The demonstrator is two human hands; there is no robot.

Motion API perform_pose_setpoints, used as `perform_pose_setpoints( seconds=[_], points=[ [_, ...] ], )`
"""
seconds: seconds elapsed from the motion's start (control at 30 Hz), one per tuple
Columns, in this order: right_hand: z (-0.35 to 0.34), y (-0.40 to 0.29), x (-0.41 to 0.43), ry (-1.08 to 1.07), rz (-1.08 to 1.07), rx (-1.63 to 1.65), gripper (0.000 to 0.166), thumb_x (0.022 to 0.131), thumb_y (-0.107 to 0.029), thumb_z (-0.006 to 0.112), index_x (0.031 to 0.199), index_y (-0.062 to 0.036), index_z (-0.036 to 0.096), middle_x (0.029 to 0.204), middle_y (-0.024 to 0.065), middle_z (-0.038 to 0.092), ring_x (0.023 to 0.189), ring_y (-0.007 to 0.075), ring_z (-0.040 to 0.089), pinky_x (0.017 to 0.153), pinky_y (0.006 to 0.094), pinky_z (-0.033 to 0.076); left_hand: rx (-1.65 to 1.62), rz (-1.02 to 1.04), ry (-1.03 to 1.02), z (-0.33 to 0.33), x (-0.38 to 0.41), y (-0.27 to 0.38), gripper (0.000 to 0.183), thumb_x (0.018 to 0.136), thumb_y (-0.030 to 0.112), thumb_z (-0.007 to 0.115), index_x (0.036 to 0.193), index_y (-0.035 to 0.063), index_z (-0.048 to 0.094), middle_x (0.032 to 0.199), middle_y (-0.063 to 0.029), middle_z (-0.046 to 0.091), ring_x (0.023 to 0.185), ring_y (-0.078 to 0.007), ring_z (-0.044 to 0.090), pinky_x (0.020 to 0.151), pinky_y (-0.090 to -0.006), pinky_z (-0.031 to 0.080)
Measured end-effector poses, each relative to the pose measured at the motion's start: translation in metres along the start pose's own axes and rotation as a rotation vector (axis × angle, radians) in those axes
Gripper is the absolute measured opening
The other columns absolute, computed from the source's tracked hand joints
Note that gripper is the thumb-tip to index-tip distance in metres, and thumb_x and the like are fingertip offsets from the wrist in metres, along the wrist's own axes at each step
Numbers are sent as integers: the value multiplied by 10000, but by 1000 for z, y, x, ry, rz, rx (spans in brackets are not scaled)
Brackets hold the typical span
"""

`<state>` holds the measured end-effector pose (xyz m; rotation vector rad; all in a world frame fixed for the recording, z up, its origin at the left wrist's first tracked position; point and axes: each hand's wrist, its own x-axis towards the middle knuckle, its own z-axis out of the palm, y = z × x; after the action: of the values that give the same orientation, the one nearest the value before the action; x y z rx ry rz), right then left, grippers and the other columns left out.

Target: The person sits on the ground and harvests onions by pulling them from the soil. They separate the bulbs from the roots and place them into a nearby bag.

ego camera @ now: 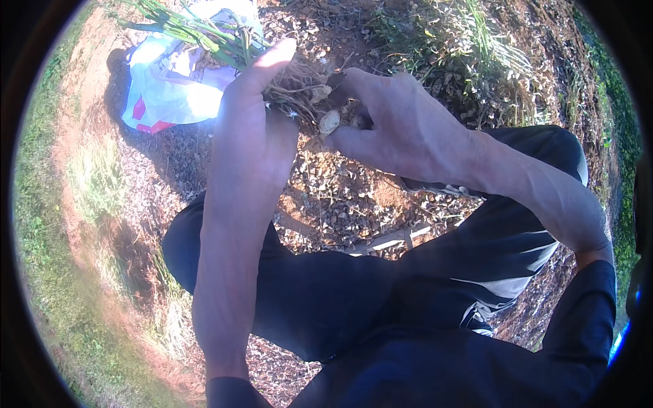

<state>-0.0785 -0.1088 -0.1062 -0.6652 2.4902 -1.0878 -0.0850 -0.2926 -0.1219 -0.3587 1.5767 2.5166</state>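
My left hand [257, 109] is closed around a bundle of uprooted peanut plants [204, 33]. Their green stems point to the upper left, and the tangled brown roots [291, 86] come out towards my right hand [408, 122]. Pale pods hang among these roots; one peanut pod [329, 122] shows beside my right thumb. The fingers of my right hand are curled at the root end, partly hidden by the hand itself and by shadow, so whether they grip a pod is unclear. Beneath the stems, a white plastic bag [173, 104] with red print lies on the ground.
Dry leaves and reddish soil [352, 199] cover the ground between my bent, dark-trousered legs [326, 285]. A heap of green and withered plants [449, 66] lies at the upper right. A pale flat strip [390, 240] rests on the litter near my legs. Grass [51, 255] grows along the left.
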Motion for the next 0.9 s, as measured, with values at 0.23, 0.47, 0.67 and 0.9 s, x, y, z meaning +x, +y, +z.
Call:
perform_pose_setpoints(
  seconds=[0.23, 0.47, 0.67, 0.9],
  points=[
    [11, -2, -3, -45, 71, 307, 415, 848, -259, 724, 1042, 84, 593, 748, 167, 657, 689, 206, 660, 601, 344, 519, -188, -74, -57, 9, -2, 1, 283, 895, 103, 647, 1142, -4, 560, 976, -78, 665, 884, -202, 662, 810, -362, 540],
    [-4, -8, 0, -28, -32, 130, 346, 853, -284, 705, 1004, 18, 631, 704, 176, 647, 667, 280, 679, 618, 381, 529, -153, 2, 33, 19, -3, 6, 153, 884, 125, 632, 972, 1, 621, 843, -70, 647, 722, -163, 657, 661, -311, 544],
    [3, -9, -1, -123, 37, 243, 275, 867, -225, 709, 911, 34, 628, 640, 59, 583, 577, 111, 549, 531, 292, 453, -23, -64, 106, 19, -3, 2, 172, 865, 157, 655, 927, -1, 631, 779, -78, 642, 676, -156, 646, 625, -304, 542],
    [3, -10, -4, -169, 174, 457, 278, 857, -219, 690, 906, 46, 624, 643, 38, 575, 595, 96, 549, 531, 276, 443, -87, -137, 72, 13, 3, -7, 165, 891, 135, 642, 1012, 34, 595, 835, -56, 648, 718, -159, 657, 665, -322, 563]
  ],
)
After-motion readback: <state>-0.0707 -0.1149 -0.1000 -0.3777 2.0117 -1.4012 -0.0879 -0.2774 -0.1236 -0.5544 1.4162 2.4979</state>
